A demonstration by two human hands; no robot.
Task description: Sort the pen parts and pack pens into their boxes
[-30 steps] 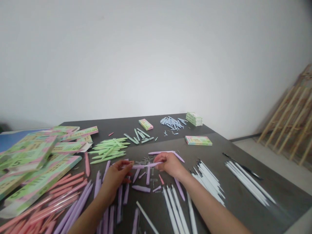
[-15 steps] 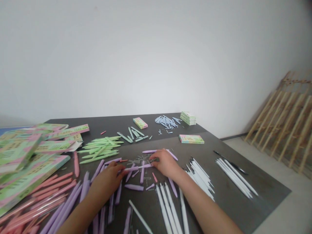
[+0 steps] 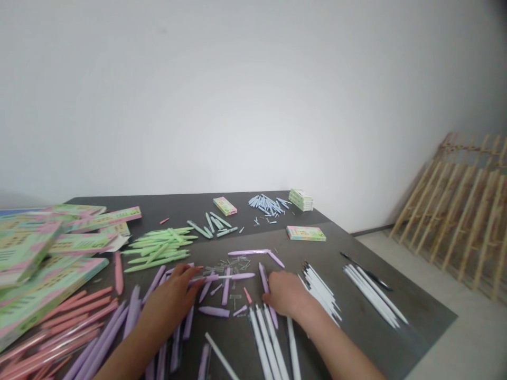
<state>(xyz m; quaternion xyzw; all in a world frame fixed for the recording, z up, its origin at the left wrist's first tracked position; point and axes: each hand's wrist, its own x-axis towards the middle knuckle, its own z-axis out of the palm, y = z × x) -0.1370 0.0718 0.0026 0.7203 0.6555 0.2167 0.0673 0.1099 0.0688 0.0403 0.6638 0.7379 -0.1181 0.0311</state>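
My left hand (image 3: 178, 287) is closed, thumb and fingers pinching the left end of a purple pen (image 3: 241, 276) with a pale middle section. The pen lies roughly level, pointing right above small loose pieces. To its right, my right hand (image 3: 287, 293) has its fingers closed at a long purple pen barrel (image 3: 263, 274), which shows above and below the fingertips. Between the hands are small clear pieces (image 3: 233, 264), short purple parts (image 3: 214, 312) and a small red part (image 3: 247, 295). Another purple pen (image 3: 249, 253) with a bent-off end piece lies just beyond.
White pens with dark tips (image 3: 273, 338) lie in front, with more white pens (image 3: 322, 290) to the right. Green pens (image 3: 158, 248), red pens (image 3: 79, 311) and printed boxes (image 3: 79, 269) crowd the left. Blue pieces (image 3: 267, 205) and stacked boxes (image 3: 301, 199) sit at the back.
My right hand has let go of the purple pen's right end and moved right and down to another purple barrel. My left hand keeps hold of the pen. The view has shifted slightly.
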